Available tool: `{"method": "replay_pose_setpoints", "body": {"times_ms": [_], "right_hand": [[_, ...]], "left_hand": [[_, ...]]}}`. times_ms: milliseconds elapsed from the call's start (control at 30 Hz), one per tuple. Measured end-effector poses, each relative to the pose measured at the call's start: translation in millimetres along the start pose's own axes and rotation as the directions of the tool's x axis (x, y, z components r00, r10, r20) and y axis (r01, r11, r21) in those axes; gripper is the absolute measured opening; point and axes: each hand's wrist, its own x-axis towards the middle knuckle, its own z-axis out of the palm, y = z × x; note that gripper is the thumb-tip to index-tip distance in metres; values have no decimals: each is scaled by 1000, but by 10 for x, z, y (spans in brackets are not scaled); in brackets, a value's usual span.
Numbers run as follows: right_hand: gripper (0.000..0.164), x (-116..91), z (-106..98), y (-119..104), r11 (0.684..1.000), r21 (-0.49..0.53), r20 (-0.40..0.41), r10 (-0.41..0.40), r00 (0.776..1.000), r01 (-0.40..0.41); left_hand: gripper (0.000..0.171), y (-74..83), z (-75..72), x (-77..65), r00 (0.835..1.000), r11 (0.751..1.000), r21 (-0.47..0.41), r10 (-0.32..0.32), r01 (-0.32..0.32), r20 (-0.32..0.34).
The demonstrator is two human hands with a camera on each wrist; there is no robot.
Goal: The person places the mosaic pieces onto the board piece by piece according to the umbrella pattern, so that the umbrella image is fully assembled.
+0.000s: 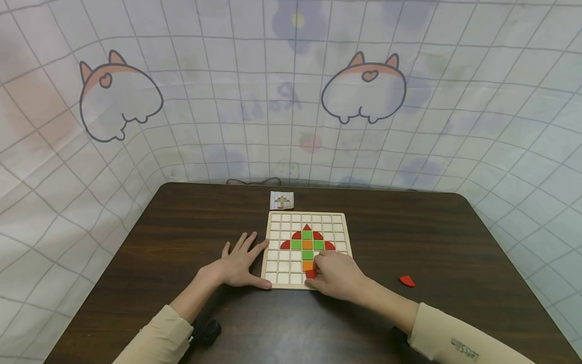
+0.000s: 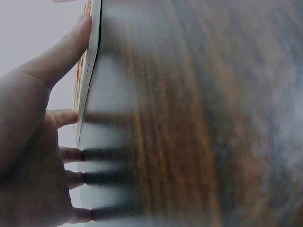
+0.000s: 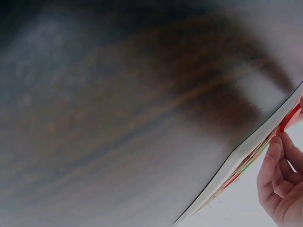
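A wooden grid board (image 1: 282, 278) lies on the table with green and orange square tiles, red quarter-round tiles and a red triangle (image 1: 307, 227) forming a pattern. At its near edge my right hand (image 1: 337, 275) pinches a red tile (image 1: 310, 274) between thumb and fingers, just below the lower orange tile (image 1: 307, 266). That red tile (image 3: 289, 118) looks tilted in the right wrist view; its full outline is hidden. My left hand (image 1: 239, 263) is spread beside the board, thumb at the near left corner and index finger at the left edge. The left wrist view shows its fingers (image 2: 71, 154) straight.
A loose red quarter-round tile (image 1: 407, 280) lies on the dark wooden table (image 1: 436, 237) to the right. Behind the board is a small printed pattern card (image 1: 282, 200). A black object (image 1: 208, 332) is by the left sleeve. Gridded cloth (image 1: 254, 136) surrounds the table's back and sides.
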Motion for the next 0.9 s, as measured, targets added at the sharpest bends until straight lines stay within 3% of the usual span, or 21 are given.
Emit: {"method": "replay_pose_setpoints", "body": {"times_ms": [500, 667, 800, 900], "right_hand": [[39, -1, 5, -20, 1000, -8, 9, -5, 1000, 5], [26, -25, -26, 43, 998, 70, -7, 5, 1000, -4], [14, -38, -42, 88, 990, 135, -23, -32, 999, 34], [14, -37, -31, 103, 987, 146, -26, -61, 998, 64]], "left_hand": [[114, -4, 4, -5, 1000, 1000, -5, 2, -2, -2], [115, -5, 7, 1, 1000, 1000, -4, 4, -4, -1], [115, -2, 5, 0, 1000, 1000, -1, -2, 2, -2], [115, 3, 3, 0, 1000, 1000, 0, -3, 3, -2]]}}
